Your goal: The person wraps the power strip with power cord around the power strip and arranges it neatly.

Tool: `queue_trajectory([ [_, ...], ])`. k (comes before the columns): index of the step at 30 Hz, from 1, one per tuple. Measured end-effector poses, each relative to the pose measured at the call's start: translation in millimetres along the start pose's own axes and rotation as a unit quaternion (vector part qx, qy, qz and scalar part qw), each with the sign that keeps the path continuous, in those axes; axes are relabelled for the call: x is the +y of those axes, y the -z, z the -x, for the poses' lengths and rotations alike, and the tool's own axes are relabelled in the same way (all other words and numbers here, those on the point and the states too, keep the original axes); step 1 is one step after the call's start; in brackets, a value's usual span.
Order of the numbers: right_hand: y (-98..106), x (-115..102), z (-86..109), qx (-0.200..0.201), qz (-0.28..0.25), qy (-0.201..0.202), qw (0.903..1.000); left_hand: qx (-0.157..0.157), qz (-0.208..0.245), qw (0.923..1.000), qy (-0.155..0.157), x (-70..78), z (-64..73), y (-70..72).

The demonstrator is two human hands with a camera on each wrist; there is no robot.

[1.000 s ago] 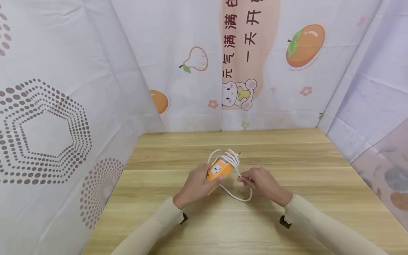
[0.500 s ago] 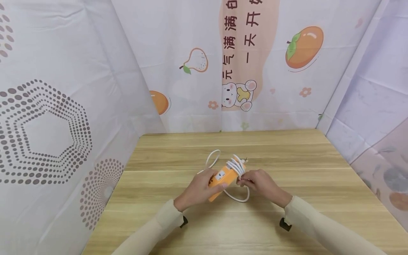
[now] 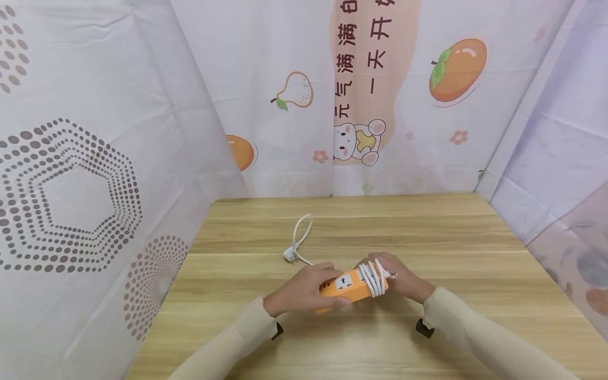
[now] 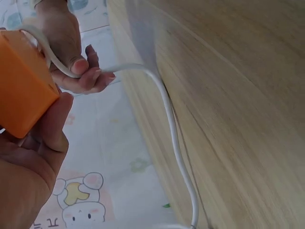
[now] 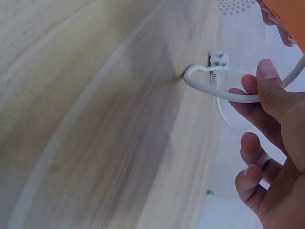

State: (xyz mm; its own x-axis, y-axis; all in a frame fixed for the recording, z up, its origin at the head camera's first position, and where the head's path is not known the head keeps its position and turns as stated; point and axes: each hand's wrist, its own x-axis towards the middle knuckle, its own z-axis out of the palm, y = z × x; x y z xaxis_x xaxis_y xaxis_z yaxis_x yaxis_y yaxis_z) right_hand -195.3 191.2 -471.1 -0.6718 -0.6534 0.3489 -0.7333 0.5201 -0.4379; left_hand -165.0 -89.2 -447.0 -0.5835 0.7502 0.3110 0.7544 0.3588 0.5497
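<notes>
My left hand [image 3: 304, 289] grips one end of an orange power strip [image 3: 357, 287] that has white sockets on its face. White cord [image 3: 372, 281] is wound in several turns around the strip's other end. Behind that end, partly hidden in the head view, is my right hand [image 3: 404, 278]. The right wrist view shows its thumb and forefinger pinching the free cord [image 5: 212, 90], the other fingers loosely bent. From there the cord runs down in a loop to the table. Its white plug [image 3: 291, 254] lies on the tabletop beyond my left hand.
The wooden table [image 3: 427, 221] reaches back to a printed white curtain [image 3: 285, 137]. More patterned cloth [image 3: 157, 132] hangs along the left side, and a pale curtain [image 3: 556, 158] borders the right. Between plug and back edge, a cord loop [image 3: 296, 229] lies on the wood.
The power strip has swung nearer to level, its wrapped end moving right and toward me. My right hand has gone behind that end with the cord. The plug has come into sight.
</notes>
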Motion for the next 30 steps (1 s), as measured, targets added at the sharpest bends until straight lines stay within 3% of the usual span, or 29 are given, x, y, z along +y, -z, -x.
queue_trajectory([
  [10,1.0,-3.0,-3.6,-0.024,-0.013,0.025,0.9993,-0.022,-0.064,0.997,-0.038,1.5,0.2,2.6],
  [15,1.1,-4.3,-5.0,-0.059,0.017,0.004,0.9981,-0.032,-0.082,0.9952,-0.042,1.0,-0.1,0.0],
  [18,1.4,-3.2,-4.7,-0.061,0.036,0.015,0.9974,-0.04,-0.091,0.9938,-0.05,1.8,-0.3,-0.3],
  [24,4.6,2.3,-5.9,-0.058,0.065,0.042,0.9953,-0.06,-0.149,0.9848,-0.067,5.4,-1.9,0.2],
  [30,1.6,5.0,-7.5,-0.034,0.111,0.056,0.9916,-0.085,-0.226,0.968,-0.07,4.8,-2.5,-3.3],
])
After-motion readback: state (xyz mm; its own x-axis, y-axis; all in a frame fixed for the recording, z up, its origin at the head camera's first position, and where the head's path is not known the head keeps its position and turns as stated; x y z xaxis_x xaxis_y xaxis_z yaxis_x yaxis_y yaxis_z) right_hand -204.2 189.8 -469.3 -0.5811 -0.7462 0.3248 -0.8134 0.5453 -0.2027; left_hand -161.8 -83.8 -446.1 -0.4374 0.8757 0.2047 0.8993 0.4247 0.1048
